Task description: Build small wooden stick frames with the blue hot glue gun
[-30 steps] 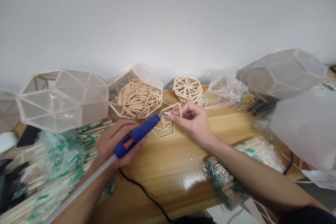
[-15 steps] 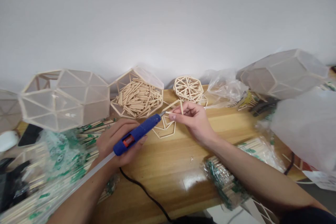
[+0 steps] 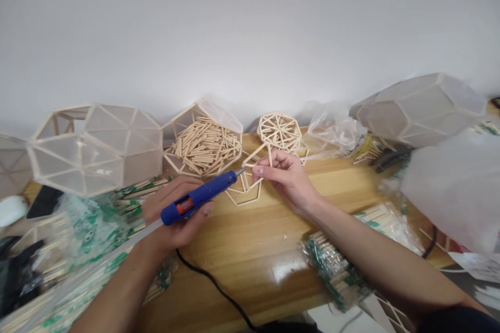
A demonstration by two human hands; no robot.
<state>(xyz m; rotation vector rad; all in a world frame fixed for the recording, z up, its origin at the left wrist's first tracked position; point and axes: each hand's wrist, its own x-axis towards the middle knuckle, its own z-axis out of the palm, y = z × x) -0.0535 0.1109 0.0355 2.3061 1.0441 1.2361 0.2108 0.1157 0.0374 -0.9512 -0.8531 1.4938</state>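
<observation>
My left hand (image 3: 172, 216) is wrapped round a blue glue gun (image 3: 197, 197) with a clear glue stick trailing from its back. The gun's nozzle points right at a short wooden stick (image 3: 250, 166). My right hand (image 3: 287, 177) pinches that stick together with a small wooden stick frame (image 3: 258, 158), held just above the wooden table (image 3: 242, 250). A flat hexagonal stick frame (image 3: 244, 192) lies on the table under the nozzle.
A polyhedral bowl of short sticks (image 3: 205, 140) stands behind the gun, a large paneled polyhedron (image 3: 96, 143) at left, another (image 3: 420, 106) at right. A round stick lattice (image 3: 279, 131) leans on the wall. Bags of sticks (image 3: 338, 268) lie front right and left; a black cord (image 3: 213, 283) runs forward.
The glue gun and my left hand have drifted slightly left and flattened. My right hand has raised the small frame and stick a little toward the nozzle.
</observation>
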